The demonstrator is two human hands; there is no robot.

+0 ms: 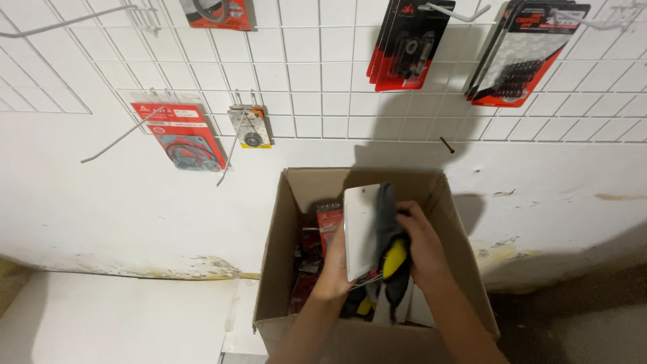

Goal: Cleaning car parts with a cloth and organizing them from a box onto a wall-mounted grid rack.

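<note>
Both hands work inside the open cardboard box (283, 243). Left hand (333, 269) fingers grip the white-backed package (360, 229) from behind. Right hand (421, 246) fingers curl around the grey-and-yellow tool pack (393, 259), just right of the white one.

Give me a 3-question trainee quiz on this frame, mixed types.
1. True or false: both hands are inside the cardboard box.
2. Which hand grips the white-backed package? A) left hand B) right hand C) neither
3. Fill in: the red carded packs hang on a white wire ____ on the wall.

Key: 1 true; 2 A, with the right hand on the grey and yellow item beside it; 3 grid.
</note>
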